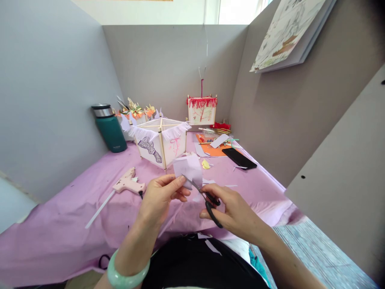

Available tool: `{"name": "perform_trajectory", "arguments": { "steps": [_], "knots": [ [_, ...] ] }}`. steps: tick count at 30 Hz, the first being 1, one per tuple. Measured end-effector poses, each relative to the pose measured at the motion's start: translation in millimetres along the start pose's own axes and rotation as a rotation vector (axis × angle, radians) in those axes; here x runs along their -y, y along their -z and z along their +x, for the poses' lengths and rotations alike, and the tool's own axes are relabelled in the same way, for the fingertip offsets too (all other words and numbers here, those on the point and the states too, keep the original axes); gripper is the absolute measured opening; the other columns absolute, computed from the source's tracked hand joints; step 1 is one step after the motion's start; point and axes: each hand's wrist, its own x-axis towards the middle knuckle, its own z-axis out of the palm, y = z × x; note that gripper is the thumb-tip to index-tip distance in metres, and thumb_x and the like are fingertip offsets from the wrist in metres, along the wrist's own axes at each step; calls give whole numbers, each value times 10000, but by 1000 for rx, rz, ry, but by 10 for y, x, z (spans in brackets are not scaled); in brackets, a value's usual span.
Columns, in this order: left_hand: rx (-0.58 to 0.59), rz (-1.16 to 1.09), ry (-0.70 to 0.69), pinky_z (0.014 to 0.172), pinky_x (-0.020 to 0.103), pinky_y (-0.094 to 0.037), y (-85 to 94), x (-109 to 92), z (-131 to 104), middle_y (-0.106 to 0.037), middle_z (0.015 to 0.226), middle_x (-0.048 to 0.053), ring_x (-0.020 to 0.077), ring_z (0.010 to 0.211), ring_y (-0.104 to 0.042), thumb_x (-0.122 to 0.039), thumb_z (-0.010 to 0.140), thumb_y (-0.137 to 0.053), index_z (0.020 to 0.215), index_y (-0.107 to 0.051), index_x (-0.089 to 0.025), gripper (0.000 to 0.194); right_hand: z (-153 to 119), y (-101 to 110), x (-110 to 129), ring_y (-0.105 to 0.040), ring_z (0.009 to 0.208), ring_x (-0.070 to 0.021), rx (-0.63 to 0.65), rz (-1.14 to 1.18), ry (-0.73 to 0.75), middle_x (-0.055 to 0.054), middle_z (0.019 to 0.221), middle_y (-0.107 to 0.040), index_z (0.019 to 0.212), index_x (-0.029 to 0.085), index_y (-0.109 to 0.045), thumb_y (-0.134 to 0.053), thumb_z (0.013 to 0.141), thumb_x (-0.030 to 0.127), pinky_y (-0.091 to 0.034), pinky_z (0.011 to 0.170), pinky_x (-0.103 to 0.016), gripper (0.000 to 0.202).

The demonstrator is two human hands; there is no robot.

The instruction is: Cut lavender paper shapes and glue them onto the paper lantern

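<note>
Between thumb and fingers, my left hand (164, 192) pinches the lower left part of a pale purple paper (192, 166). My right hand (231, 206) grips black-handled scissors (214, 214), whose blades point up and left and lie at the paper's lower part. Just beyond the paper stands a white paper lantern (159, 144) with wooden sticks, a fringed purple rim and drawings on its sides. A pink glue gun (129, 182) with a white glue stick lies left of my left hand.
A green bottle (110, 130) stands at the back left. A black phone (240, 159) and an orange sheet (213, 150) with scraps lie to the right. A red-fringed lantern (201, 112) is at the back. Grey panels surround the purple cloth (99, 176).
</note>
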Motion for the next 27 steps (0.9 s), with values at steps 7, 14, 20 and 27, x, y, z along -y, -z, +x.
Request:
{"name": "perform_trajectory", "arguments": {
  "steps": [7, 14, 20, 27],
  "knots": [
    [3, 4, 10, 478, 190, -486, 11, -1, -2, -635, 572, 31, 112, 518, -598, -297, 626, -768, 688, -666, -104, 226, -2, -23, -19, -514, 669, -136, 0, -10, 16, 17, 738, -572, 1020, 221, -567, -618, 810, 363, -401, 668, -278, 258],
    [14, 34, 24, 491, 195, -478, 21, -22, -8, -637, 542, 37, 109, 495, -587, -294, 635, -759, 669, -660, -106, 216, -15, -48, -69, -516, 663, -135, -36, -30, 55, 19, 731, -576, 1030, 228, -568, -618, 813, 357, -400, 673, -280, 257],
    [17, 68, 24, 495, 199, -473, 27, -34, -4, -637, 529, 40, 103, 471, -574, -301, 641, -752, 663, -647, -104, 224, -13, -40, -95, -518, 664, -137, -39, -54, 81, 18, 725, -582, 1021, 224, -567, -619, 818, 358, -400, 690, -286, 249],
    [15, 56, 18, 491, 191, -470, 28, -31, -8, -623, 506, 21, 101, 466, -575, -286, 634, -760, 675, -614, -116, 227, -13, -40, -114, -535, 675, -136, -52, -52, 96, 16, 737, -599, 1014, 220, -579, -629, 813, 356, -402, 698, -277, 248]
  ]
}}
